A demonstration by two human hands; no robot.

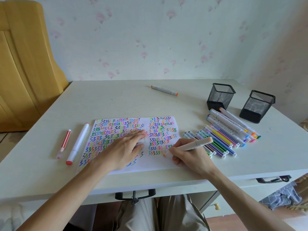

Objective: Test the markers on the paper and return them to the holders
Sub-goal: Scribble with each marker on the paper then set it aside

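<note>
A white paper (160,162) full of coloured zigzag marks lies in the middle of the table. My left hand (126,147) rests flat on it, fingers spread. My right hand (188,157) grips a white marker with a pale orange tip (195,144), tip touching the paper at the lower right rows. Two black mesh holders (220,96) (256,105) stand at the back right, both looking empty. Several markers (223,139) lie in a row to the right of the paper.
A white marker with orange ends (164,90) lies far back on the table (116,100). Left of the paper lie a thin red-striped marker (64,143) and a thick white marker with a red cap (77,144). A wooden door (21,64) stands at the left. Drawer handles sit below the table's front edge.
</note>
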